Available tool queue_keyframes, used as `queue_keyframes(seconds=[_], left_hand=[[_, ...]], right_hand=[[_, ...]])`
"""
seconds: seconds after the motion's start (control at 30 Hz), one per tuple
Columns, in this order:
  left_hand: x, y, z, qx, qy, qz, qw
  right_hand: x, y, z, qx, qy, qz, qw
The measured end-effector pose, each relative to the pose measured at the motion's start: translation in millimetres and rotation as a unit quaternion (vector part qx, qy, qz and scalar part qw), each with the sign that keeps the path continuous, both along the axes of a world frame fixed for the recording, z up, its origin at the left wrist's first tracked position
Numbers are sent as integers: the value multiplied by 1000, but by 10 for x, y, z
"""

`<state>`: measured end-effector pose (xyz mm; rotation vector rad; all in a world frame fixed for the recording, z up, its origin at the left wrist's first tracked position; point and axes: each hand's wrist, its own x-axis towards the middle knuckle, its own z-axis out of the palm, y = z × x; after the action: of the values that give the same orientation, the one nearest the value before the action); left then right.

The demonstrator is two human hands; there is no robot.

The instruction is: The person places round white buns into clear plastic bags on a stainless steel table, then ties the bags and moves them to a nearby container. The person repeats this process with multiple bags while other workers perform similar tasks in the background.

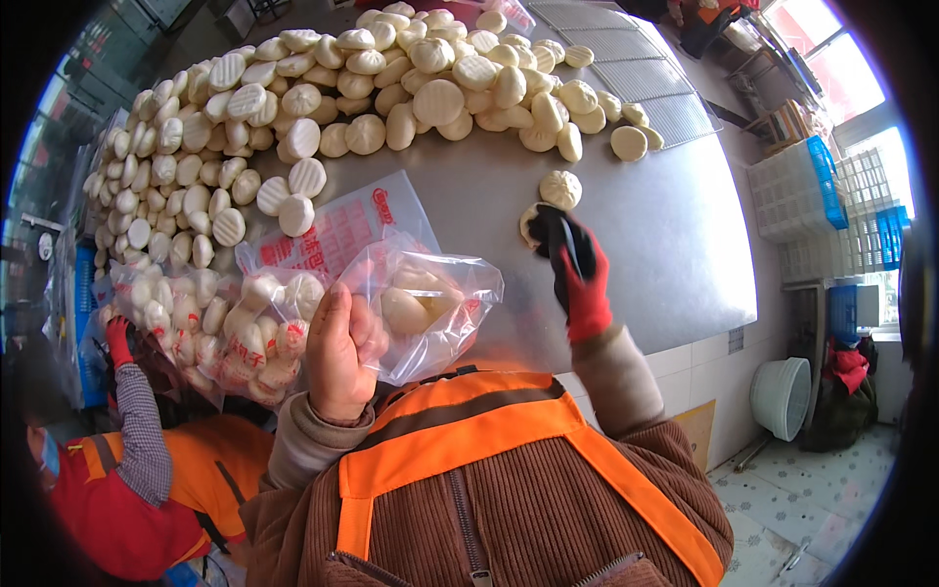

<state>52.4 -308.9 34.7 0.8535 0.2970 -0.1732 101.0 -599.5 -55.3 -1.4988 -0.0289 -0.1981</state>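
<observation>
My bare left hand (341, 352) grips the edge of a clear plastic bag (469, 293) in front of my chest. A few pale buns (406, 311) show inside the bag. My right hand (576, 264), in a red and black glove, has its fingers closed over a round bun (528, 224), whose far part they hide. A pleated bun (560, 190) lies just beyond that one on the metal table (645, 249). Flat printed plastic bags (345, 227) lie beyond my left hand, partly covered by the bag I hold.
A large heap of buns (438, 103) spreads over the far and left table. Wire racks (623, 66) lie at the far right. Filled bags (253, 337) sit at my left, where a co-worker's gloved hand (119, 341) touches one. A white bucket (781, 400) and plastic crates (796, 191) stand at right.
</observation>
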Motion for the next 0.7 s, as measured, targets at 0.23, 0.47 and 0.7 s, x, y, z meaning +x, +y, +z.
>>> queue_keyframes(seconds=[0.23, 0.47, 0.7], left_hand=[[28, -75, -49, 35, 4, -5, 999], [24, -44, -26, 47, 0, -14, 999], [-36, 10, -62, 62, -12, -30, 998]], right_hand=[[760, -26, -1024, -526, 117, -178, 823], [899, -591, -957, -186, 149, -98, 966], [454, -713, -635, 310, 345, 16, 886]])
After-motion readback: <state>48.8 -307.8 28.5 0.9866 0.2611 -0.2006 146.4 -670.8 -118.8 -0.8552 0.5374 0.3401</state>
